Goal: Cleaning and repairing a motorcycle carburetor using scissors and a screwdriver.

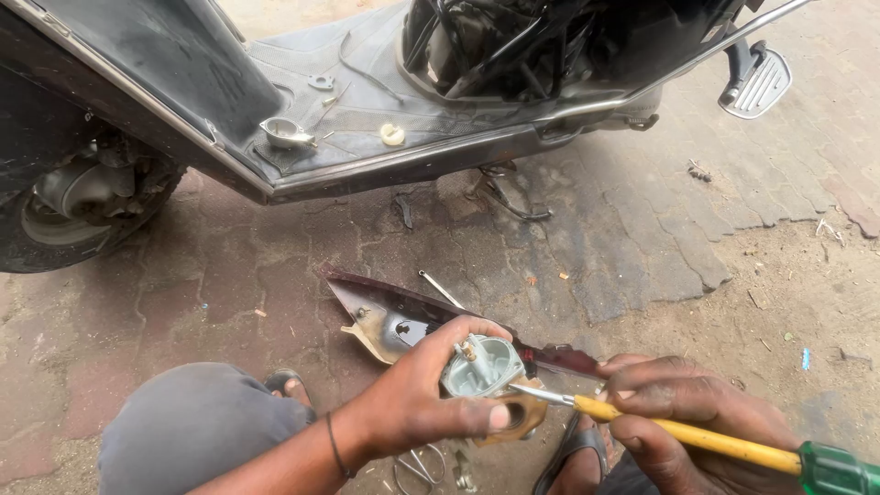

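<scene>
Your left hand (417, 394) was clamped around a small grey-green metal carburettor body (478, 368), thumb across its near side, fingers wrapped over the top. Open bowl side faced right, toward the tool. A tan, worn part (522, 420) sat just under the carburettor, against your thumb tip; can't tell what it was.

Right of that grip: the thin steel shaft (541, 394) of a yellow-handled screwdriver with green cap (733, 446) had its tip touching the carburettor's lower right edge. Your right hand (697, 417) was closed on the yellow handle, near the shaft end.

Behind the grip, a dark maroon scooter body panel (390, 316) lay on the brick paving (642, 238). Further back stood the stripped scooter's black floorboard (385, 101).
</scene>
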